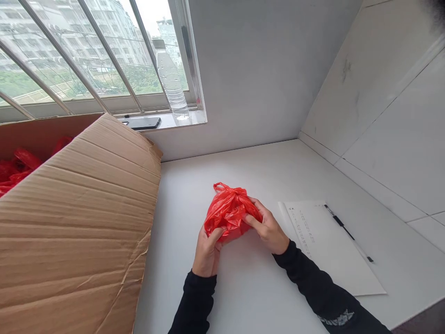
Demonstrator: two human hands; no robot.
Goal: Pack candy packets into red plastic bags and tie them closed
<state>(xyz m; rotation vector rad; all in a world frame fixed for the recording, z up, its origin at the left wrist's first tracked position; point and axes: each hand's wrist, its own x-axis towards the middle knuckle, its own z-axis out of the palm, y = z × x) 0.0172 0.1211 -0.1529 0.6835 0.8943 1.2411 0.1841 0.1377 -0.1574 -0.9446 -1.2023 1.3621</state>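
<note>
A knotted red plastic bag [231, 211] is held above the white table, with its small loop and tied top toward the far side. My left hand [207, 250] grips the near left side of the bag, thumb on top and the other fingers hidden beneath it. On the right side, my right hand [267, 226] pinches the bag with the thumb over its front and fingers behind. What the bag contains is hidden by the plastic.
A large cardboard box [79, 222] with red bags [21, 164] inside stands left. Right on the table [194, 171] lie a written paper pad [333, 255] and a pen [339, 220]. A water bottle [172, 83] and a phone [144, 123] rest on the windowsill.
</note>
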